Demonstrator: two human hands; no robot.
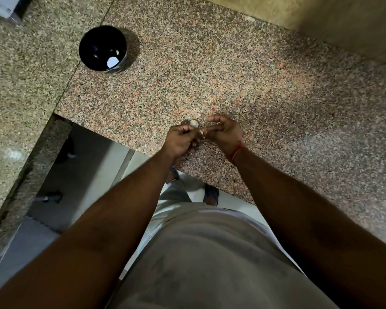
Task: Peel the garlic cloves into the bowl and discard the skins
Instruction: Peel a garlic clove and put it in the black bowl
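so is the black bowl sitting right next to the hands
No, the black bowl stands far up the granite counter, well apart from the left hand and right hand, which work near the counter's front edge.

From the hands (201, 134) the granite counter (243, 81) lies bare toward twelve, one, two and three o'clock, up to the wall (343, 21) at one. Toward eleven stands the only obstacle, a black bowl (103, 49) (well apart from the hands), with bare stone between. At seven the counter's edge drops to the floor (87, 175).
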